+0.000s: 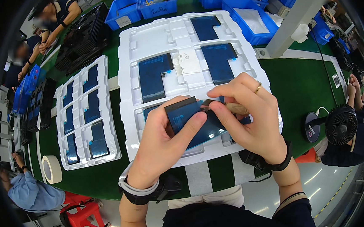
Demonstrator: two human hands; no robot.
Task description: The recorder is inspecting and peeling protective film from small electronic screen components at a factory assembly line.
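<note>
- Head view, visibility: the left hand [160, 138] conceals its own fingers behind the blue panel [179, 117]. Both hands partly cover the panels in the near row of the large white tray [141, 42]. The fine print on the held panel is too small to read.
- Head view, surroundings: the green surface [291, 80] carries the large tray, a smaller white tray [113, 145] of panels, a tape roll [56, 168] and a black fan [342, 124]. A red stool [84, 219] stands on the floor; co-workers sit around.
- Head view, handling: the panel is tilted above the large tray, clamped between left thumb and fingers. The right hand [250, 117] pinches a small dark tab [207, 103] at the panel's upper right.
</note>
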